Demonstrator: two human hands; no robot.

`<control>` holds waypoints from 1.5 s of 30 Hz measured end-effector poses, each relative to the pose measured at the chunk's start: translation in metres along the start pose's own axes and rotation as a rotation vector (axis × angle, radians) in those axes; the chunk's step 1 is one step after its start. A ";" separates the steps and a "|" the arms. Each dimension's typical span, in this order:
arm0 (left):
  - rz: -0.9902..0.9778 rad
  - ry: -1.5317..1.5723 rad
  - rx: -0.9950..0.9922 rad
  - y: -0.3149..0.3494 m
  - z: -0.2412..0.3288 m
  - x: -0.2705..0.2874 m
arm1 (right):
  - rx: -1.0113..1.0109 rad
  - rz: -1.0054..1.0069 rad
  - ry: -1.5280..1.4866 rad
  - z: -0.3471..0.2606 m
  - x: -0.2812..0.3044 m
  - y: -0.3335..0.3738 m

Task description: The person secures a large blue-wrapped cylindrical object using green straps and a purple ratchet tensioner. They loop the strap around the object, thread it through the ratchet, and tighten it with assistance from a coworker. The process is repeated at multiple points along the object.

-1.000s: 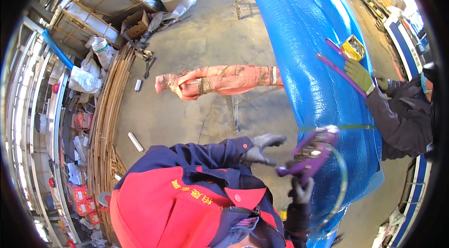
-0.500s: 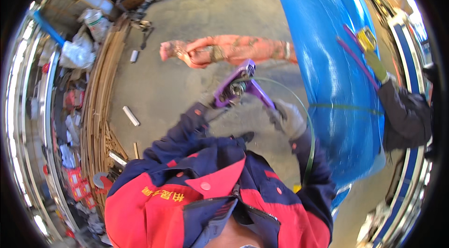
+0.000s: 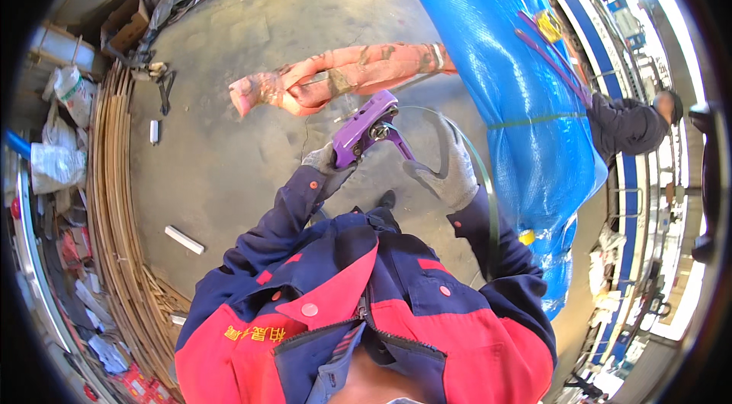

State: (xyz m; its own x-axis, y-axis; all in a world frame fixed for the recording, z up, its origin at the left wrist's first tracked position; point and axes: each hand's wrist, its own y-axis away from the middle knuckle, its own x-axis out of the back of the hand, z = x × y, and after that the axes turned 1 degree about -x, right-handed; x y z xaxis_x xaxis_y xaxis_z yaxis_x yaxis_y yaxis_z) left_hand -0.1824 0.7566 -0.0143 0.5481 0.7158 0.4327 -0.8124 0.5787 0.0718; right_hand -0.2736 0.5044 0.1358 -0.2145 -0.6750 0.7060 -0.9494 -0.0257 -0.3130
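- Head view: purple strapping tool (image 3: 363, 129) held aloft over the floor (image 3: 229, 183), between the near edge of the orange-wrapped beam (image 3: 366, 71) and the left edge of the blue-wrapped bundle (image 3: 488, 53).
- Left hand (image 3: 329, 162), gloved: wrapped around the tool's lower-left end, apparently bearing its weight alone.
- Right hand (image 3: 450, 175), gloved: thumb and fingers spread beside the lever (image 3: 400, 145); nothing visibly clasped. Contact with the green strap (image 3: 492, 213) cannot be told.
- Strap arcs from the tool past the right hand, then alongside the right sleeve (image 3: 509, 248).
- Handling (judged): tool rigid, probably metal, fairly heavy; lever likely pivots, pinch risk near the mechanism. Strap looks springy, smooth, perhaps slippery against gloves.
- Best hold (judged): body end in left palm; lever toward its free tip.
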 end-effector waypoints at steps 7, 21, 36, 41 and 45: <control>0.106 -0.065 0.157 0.024 -0.044 0.067 | 0.207 -0.036 -0.267 -0.099 -0.198 -0.077; 0.167 0.432 0.339 0.028 -0.131 0.267 | 0.824 -1.234 -0.649 -0.116 -0.381 -0.242; 0.034 0.283 0.533 -0.083 -0.257 0.475 | 1.050 -0.251 -1.006 -0.157 -0.348 -0.546; -0.186 0.253 0.576 -0.146 -0.323 0.537 | 0.170 -0.372 -0.152 -0.069 -0.427 -0.623; -0.361 0.142 0.542 -0.234 -0.357 0.604 | -0.232 -0.419 -0.010 -0.027 -0.526 -0.605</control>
State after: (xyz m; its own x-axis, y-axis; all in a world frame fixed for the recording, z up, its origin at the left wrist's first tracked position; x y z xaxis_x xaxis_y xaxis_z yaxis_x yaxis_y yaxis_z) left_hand 0.4092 1.1927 -0.0903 0.7955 0.5797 0.1767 -0.5374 0.5401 0.6477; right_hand 0.4077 0.8947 -0.0295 0.1990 -0.6484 0.7348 -0.9800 -0.1329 0.1481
